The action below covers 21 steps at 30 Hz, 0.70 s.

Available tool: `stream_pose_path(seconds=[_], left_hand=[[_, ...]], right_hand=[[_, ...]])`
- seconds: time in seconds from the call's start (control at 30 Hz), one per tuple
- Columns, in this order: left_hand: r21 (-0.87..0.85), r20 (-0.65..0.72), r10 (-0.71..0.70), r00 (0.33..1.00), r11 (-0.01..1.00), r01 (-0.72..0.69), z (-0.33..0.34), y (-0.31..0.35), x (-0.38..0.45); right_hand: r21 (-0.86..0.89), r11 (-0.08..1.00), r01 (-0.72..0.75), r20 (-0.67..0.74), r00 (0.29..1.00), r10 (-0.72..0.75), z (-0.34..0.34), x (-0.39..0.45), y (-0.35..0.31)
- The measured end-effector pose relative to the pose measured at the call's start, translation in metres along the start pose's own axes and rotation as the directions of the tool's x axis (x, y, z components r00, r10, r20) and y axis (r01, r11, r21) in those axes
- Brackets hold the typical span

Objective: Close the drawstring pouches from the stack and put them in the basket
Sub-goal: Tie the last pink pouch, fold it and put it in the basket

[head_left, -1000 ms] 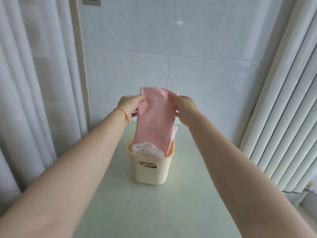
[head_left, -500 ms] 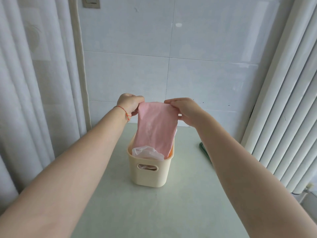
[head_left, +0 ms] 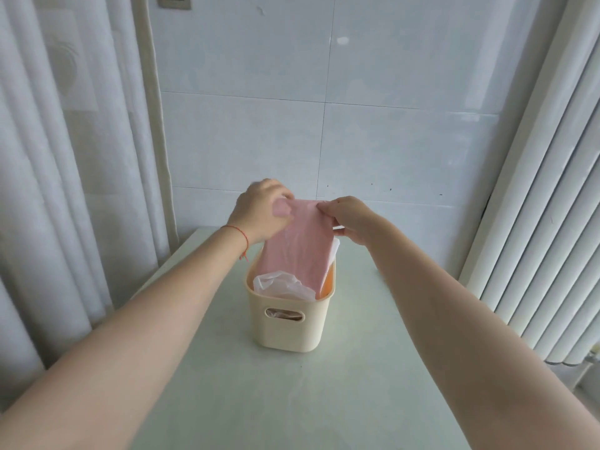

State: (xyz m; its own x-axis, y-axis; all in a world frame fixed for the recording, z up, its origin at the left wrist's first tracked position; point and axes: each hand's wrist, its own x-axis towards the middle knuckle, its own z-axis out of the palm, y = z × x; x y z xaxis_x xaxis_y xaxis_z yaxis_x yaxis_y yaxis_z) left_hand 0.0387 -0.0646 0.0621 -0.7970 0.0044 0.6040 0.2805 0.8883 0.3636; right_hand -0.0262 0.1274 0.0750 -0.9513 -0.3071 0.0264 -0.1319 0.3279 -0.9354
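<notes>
Hands [head_left: 259, 212] [head_left: 349, 219] grip pink pouch [head_left: 298, 251] | basket [head_left: 292, 332]: white bag [head_left: 279, 284] blocks front

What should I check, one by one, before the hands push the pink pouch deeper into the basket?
1. Left hand grips the pink pouch at its top corner: ok.
2. Right hand pinches the other corner: ok.
3. Pouch's lower end is inside the cream basket: ok.
4. Drawstring pulled closed: cannot tell.
5. Space left beside the white plastic bag: cannot tell.
6. Basket stands upright on the table: ok.
</notes>
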Motion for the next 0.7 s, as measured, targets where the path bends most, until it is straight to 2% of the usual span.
stream_pose_path(seconds=[0.07, 0.17, 0.3, 0.4, 0.5, 0.53, 0.6, 0.63, 0.7], left_hand=[[0.082, 0.114, 0.072, 0.991, 0.993, -0.082, 0.014, 0.003, -0.007], [0.076, 0.349, -0.037, 0.936, 0.997, 0.011, 0.026, -0.002, -0.013], [-0.016, 0.487, -0.157, 0.859, 0.982, 0.189, 0.031, -0.007, -0.014], [0.054, 0.602, -0.241, 0.762, 0.963, 0.263, 0.029, -0.005, -0.01], [0.148, 0.689, -0.269, 0.673, 0.961, 0.233, 0.027, -0.004, -0.005], [0.17, 0.699, -0.265, 0.664, 0.964, 0.206, 0.026, -0.003, -0.004], [0.24, 0.683, -0.271, 0.678, 0.96, 0.142, 0.023, 0.0, -0.004], [0.27, 0.679, -0.276, 0.681, 0.956, 0.117, 0.022, 0.001, -0.004], [0.298, 0.69, -0.282, 0.666, 0.95, 0.093, 0.018, 0.002, -0.004]], right_hand=[[-0.119, 0.993, -0.013, -0.066, 0.998, 0.005, 0.009, 0.009, 0.011], [-0.368, 0.93, 0.0, -0.072, 0.997, -0.029, 0.017, 0.021, 0.027], [-0.739, 0.673, -0.029, -0.079, 0.996, -0.043, 0.021, 0.03, 0.043], [-0.822, 0.569, 0.031, -0.052, 0.99, -0.128, 0.028, 0.033, 0.051], [-0.826, 0.524, 0.208, 0.08, 0.963, -0.256, 0.028, 0.025, 0.038], [-0.805, 0.535, 0.257, 0.158, 0.962, -0.223, 0.025, 0.019, 0.029], [-0.793, 0.533, 0.295, 0.321, 0.946, -0.047, 0.022, 0.003, 0.01], [-0.816, 0.492, 0.303, 0.373, 0.926, 0.049, 0.022, -0.004, 0.003], [-0.872, 0.387, 0.301, 0.391, 0.903, 0.18, 0.024, -0.012, -0.003]])
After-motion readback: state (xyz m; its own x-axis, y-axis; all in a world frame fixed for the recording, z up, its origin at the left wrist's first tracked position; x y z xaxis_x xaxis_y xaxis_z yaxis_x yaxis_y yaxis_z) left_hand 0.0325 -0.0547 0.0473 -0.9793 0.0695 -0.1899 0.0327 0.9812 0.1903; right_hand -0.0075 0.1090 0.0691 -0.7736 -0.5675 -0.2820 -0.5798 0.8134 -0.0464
